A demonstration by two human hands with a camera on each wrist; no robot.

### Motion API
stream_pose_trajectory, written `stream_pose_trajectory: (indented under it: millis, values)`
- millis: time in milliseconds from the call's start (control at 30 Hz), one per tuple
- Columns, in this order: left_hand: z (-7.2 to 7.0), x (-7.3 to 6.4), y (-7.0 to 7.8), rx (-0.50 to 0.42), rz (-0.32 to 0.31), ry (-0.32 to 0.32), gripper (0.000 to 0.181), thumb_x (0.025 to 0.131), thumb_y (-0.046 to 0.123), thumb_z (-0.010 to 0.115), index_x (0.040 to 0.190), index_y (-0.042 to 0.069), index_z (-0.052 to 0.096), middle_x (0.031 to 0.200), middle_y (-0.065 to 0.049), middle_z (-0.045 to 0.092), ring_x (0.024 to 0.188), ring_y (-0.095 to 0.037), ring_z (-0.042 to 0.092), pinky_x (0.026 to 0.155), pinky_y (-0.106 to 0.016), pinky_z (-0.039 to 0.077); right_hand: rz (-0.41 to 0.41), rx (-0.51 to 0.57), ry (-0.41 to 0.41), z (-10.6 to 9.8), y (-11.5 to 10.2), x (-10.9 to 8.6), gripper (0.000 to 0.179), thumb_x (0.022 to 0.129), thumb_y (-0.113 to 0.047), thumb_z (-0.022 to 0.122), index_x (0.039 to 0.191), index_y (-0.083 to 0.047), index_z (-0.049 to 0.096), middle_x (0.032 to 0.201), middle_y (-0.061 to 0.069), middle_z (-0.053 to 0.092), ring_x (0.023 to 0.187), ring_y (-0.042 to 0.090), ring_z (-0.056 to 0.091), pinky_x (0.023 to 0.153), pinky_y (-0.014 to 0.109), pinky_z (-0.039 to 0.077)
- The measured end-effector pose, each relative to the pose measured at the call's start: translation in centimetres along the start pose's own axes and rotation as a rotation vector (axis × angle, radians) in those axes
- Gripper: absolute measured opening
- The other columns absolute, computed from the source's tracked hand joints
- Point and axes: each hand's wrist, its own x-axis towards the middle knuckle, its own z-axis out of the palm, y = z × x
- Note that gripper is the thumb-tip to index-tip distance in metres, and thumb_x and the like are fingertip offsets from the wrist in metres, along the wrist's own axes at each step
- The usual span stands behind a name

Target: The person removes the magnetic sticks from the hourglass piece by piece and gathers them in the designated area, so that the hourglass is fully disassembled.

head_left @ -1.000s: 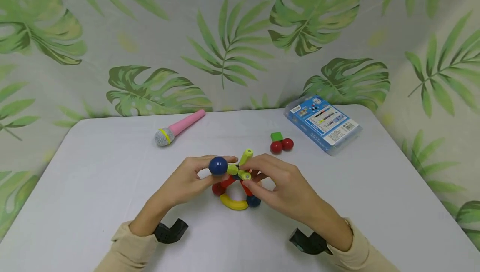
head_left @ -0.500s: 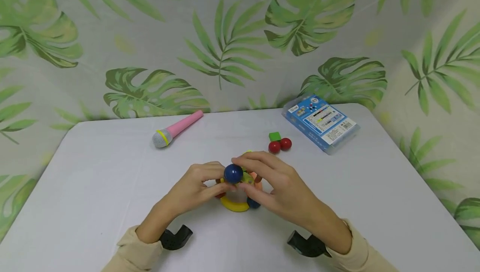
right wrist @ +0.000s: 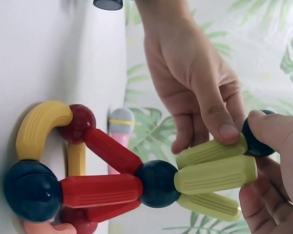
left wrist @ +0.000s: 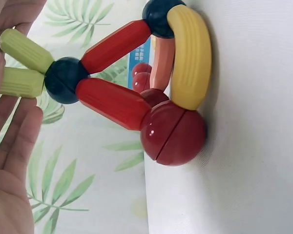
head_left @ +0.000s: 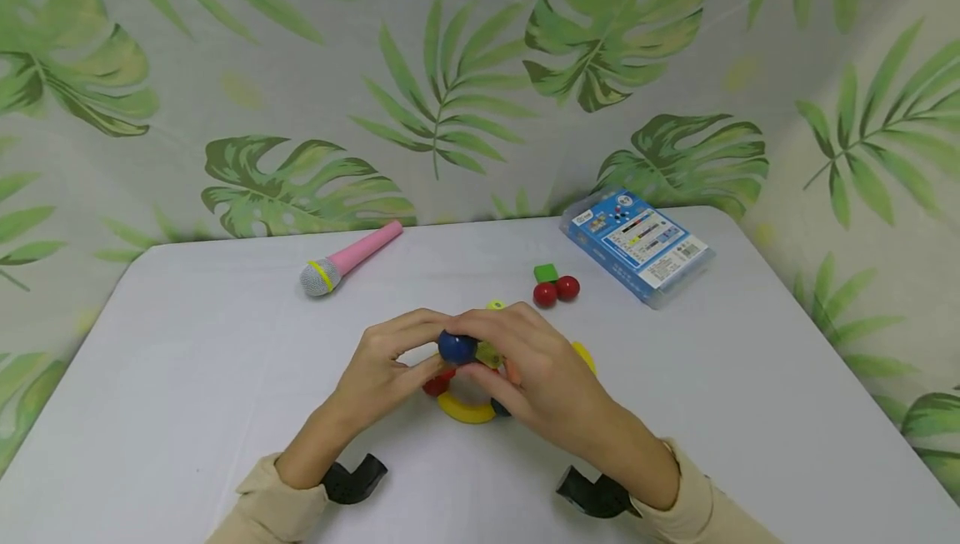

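A magnetic-rod model stands on the table. Its base has a yellow curved bar point(left wrist: 191, 58), a pinkish curved bar point(left wrist: 162, 63), a red ball point(left wrist: 173, 134) and a dark blue ball point(right wrist: 31, 191). Red rods point(right wrist: 101, 190) rise to a middle blue ball point(right wrist: 158, 183), from which several yellow-green rods point(right wrist: 215, 175) spread upward. My left hand point(head_left: 393, 361) pinches one yellow-green rod, its thumb along the side in the right wrist view. The right hand point(head_left: 536, 365) holds the top blue ball point(head_left: 457, 347) between thumb and fingers, at that rod's end. Both hands cover part of the model in the head view.
Behind the hands lie two red balls point(head_left: 545, 294) and a green block point(head_left: 546, 273). A pink toy microphone point(head_left: 352, 257) is at the back left, a blue boxed set point(head_left: 637, 244) at the back right. Leaf-patterned cloth point(head_left: 450, 111) hangs behind the table.
The blue ball moved right, in over the model, then slightly back left. My right hand shifted from the other yellow-green rods onto this ball. The left hand stayed on its rod.
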Motion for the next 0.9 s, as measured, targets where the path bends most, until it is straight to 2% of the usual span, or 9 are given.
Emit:
stream_pose_trajectory:
  millis: [100, 233, 400, 467, 600, 700, 900]
  values:
    - [0.1, 0.0, -0.1, -0.010, 0.000, 0.016, 0.026, 0.090, -0.004, 0.076, 0.115, 0.004, 0.075, 0.110, -0.008, 0.074, 0.102, -0.019, 0.072, 0.093, -0.027, 0.058, 0.003, 0.002, 0.015, 0.1, 0.0, 0.0, 0.054, 0.087, -0.011, 0.083, 0.137, -0.014, 0.062, 0.131, 0.002, 0.068, 0.107, 0.017, 0.061, 0.089, 0.027, 0.057]
    - [0.1, 0.0, -0.4, -0.051, -0.026, 0.032, 0.031, 0.086, -0.013, 0.075, 0.113, 0.002, 0.074, 0.109, -0.010, 0.074, 0.100, -0.017, 0.071, 0.090, -0.026, 0.058, 0.000, -0.006, 0.025, 0.5, 0.1, 0.3, 0.055, 0.090, -0.012, 0.081, 0.141, -0.015, 0.062, 0.136, 0.002, 0.067, 0.109, 0.018, 0.061, 0.087, 0.025, 0.055]
    - [0.5, -0.4, -0.9, -0.084, -0.064, 0.010, 0.030, 0.087, -0.016, 0.072, 0.114, -0.002, 0.072, 0.112, -0.013, 0.073, 0.101, -0.017, 0.069, 0.092, -0.026, 0.058, 0.017, -0.005, 0.011, 0.9, 0.2, 0.4, 0.054, 0.092, -0.015, 0.079, 0.142, -0.014, 0.060, 0.137, 0.002, 0.066, 0.113, 0.018, 0.061, 0.092, 0.027, 0.055]
    - [0.8, -0.6, -1.0, -0.079, -0.095, -0.011, 0.030, 0.088, -0.013, 0.070, 0.116, -0.001, 0.071, 0.114, -0.012, 0.072, 0.104, -0.018, 0.068, 0.096, -0.027, 0.056, 0.030, 0.006, 0.008, 1.1, 0.2, 0.3, 0.051, 0.092, -0.014, 0.079, 0.140, -0.014, 0.060, 0.134, 0.001, 0.067, 0.114, 0.018, 0.061, 0.094, 0.028, 0.056]
    - [1.6, -1.0, -1.3, -0.075, -0.202, -0.042, 0.037, 0.089, -0.009, 0.072, 0.122, 0.005, 0.069, 0.119, -0.009, 0.071, 0.108, -0.019, 0.067, 0.101, -0.027, 0.053, 0.028, 0.040, 0.001, 1.3, 0.2, 0.2, 0.049, 0.091, -0.011, 0.079, 0.136, -0.013, 0.061, 0.132, 0.002, 0.067, 0.118, 0.018, 0.063, 0.100, 0.030, 0.055]
    - [2.1, -1.3, -1.4, -0.091, -0.257, -0.055, 0.038, 0.088, -0.007, 0.074, 0.122, 0.007, 0.067, 0.118, -0.008, 0.073, 0.106, -0.021, 0.069, 0.098, -0.028, 0.055, 0.008, 0.064, -0.007, 1.4, 0.2, 0.1, 0.050, 0.090, -0.012, 0.080, 0.136, -0.011, 0.060, 0.131, 0.003, 0.067, 0.118, 0.017, 0.064, 0.101, 0.030, 0.055]
    - [2.8, -1.7, -1.7, -0.090, -0.241, -0.054, 0.033, 0.089, -0.005, 0.076, 0.118, 0.006, 0.064, 0.109, -0.009, 0.074, 0.097, -0.015, 0.070, 0.090, -0.030, 0.059, -0.026, 0.094, -0.004, 1.6, 0.1, 0.2, 0.048, 0.090, -0.013, 0.080, 0.134, -0.009, 0.060, 0.127, 0.003, 0.068, 0.115, 0.016, 0.065, 0.099, 0.026, 0.055]
